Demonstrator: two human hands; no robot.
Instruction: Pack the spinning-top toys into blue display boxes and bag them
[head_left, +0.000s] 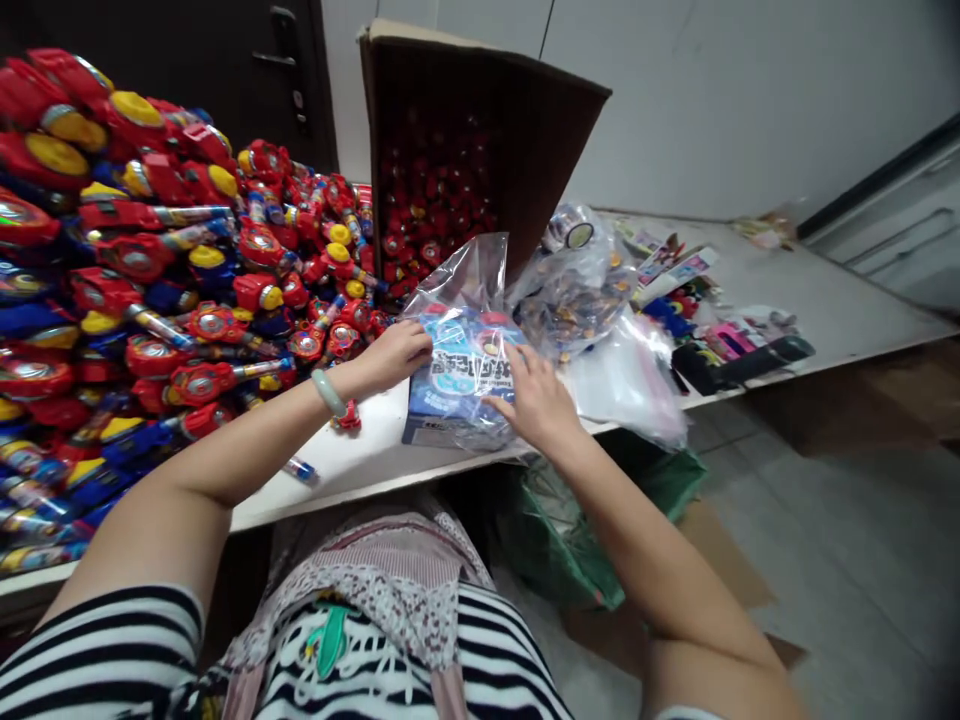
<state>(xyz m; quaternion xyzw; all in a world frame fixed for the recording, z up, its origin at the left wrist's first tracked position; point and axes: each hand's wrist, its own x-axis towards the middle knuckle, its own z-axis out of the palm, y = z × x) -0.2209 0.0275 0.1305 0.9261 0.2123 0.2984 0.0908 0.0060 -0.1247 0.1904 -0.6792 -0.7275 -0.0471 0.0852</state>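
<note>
A pale table (840,300) runs along a plain white wall (750,100), with a dark door (225,60) at the far left corner, grey cabinet drawers (900,240) at the right and a grey tiled floor (847,540) below.

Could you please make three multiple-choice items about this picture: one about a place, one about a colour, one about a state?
1. Where does the cardboard box stand?
A. behind the clear bag
B. on the floor
C. on the person's lap

2. What colour is the printed card inside the clear bag?
A. green
B. mostly blue
C. black

3. How is the box placed?
A. closed and taped
B. crushed flat
C. tipped on its side, open toward the camera

Answers: 1 A, it stands on the table behind the bag. 2 B, the card shows blue between the left hand and right hand. 3 C, red toys show inside the opening.
</note>
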